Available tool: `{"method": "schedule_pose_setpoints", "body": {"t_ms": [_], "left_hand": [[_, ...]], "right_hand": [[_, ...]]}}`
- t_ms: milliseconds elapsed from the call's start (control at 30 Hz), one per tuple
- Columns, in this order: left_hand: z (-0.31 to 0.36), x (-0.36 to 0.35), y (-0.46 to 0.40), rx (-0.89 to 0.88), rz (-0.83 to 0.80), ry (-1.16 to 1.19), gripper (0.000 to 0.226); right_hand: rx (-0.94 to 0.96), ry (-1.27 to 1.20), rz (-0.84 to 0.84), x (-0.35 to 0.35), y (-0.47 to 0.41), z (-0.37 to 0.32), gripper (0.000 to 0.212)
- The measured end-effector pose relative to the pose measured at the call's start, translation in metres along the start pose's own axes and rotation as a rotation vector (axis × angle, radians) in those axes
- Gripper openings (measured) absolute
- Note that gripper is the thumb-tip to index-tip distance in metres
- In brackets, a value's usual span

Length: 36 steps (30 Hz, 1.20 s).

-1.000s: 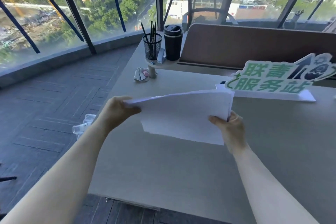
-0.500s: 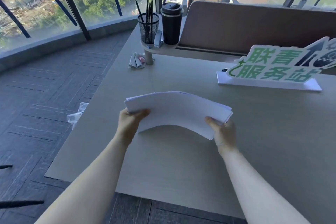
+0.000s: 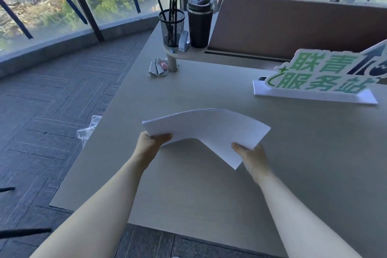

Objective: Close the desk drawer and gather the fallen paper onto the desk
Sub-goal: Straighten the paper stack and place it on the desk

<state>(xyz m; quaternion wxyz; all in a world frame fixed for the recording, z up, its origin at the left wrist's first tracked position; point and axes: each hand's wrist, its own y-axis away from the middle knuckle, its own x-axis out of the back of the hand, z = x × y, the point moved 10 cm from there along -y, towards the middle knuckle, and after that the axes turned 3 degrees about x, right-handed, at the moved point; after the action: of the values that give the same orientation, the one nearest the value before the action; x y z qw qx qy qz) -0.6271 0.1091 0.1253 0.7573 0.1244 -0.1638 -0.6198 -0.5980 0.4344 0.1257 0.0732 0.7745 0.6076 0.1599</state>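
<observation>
A thin stack of white paper [image 3: 209, 128] arches upward just above the light wooden desk [image 3: 188, 190]. My left hand [image 3: 151, 142] pinches its near left corner. My right hand [image 3: 250, 157] grips the stack's near right edge, thumb on top. The sheets bow in the middle, and their far edge sits close to the desktop. No drawer shows in this view.
A green and white sign [image 3: 322, 75] stands at the right. On a small raised shelf sit a mesh pen holder [image 3: 171, 27], a stapler [image 3: 184, 41] and a black tumbler [image 3: 200, 23]. Crumpled wrappers [image 3: 158, 67] lie near the shelf post. Clear plastic [image 3: 88, 130] lies on the floor.
Both hands have lowered the paper stack toward the desk and squared it, and it now bows more. The view has tilted down and closer to the desk.
</observation>
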Motion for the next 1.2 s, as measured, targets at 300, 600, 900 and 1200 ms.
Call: {"method": "schedule_pose_setpoints", "body": {"t_ms": [300, 600, 900, 1200], "left_hand": [[0.062, 0.05, 0.005, -0.143, 0.198, -0.031, 0.014], [0.076, 0.135, -0.055, -0.054, 0.305, -0.373, 0.029], [0.028, 0.165, -0.183, 0.053, 0.21, -0.472, 0.019], [0.022, 0.164, -0.207, 0.039, 0.322, -0.807, 0.035]], "right_hand": [[0.252, 0.022, 0.085, -0.027, -0.008, -0.068, 0.01], [0.133, 0.298, -0.098, -0.135, -0.044, -0.072, 0.013], [-0.043, 0.4, -0.09, -0.217, -0.107, -0.025, 0.011], [-0.172, 0.86, -0.002, -0.213, -0.124, -0.014, 0.022]]}}
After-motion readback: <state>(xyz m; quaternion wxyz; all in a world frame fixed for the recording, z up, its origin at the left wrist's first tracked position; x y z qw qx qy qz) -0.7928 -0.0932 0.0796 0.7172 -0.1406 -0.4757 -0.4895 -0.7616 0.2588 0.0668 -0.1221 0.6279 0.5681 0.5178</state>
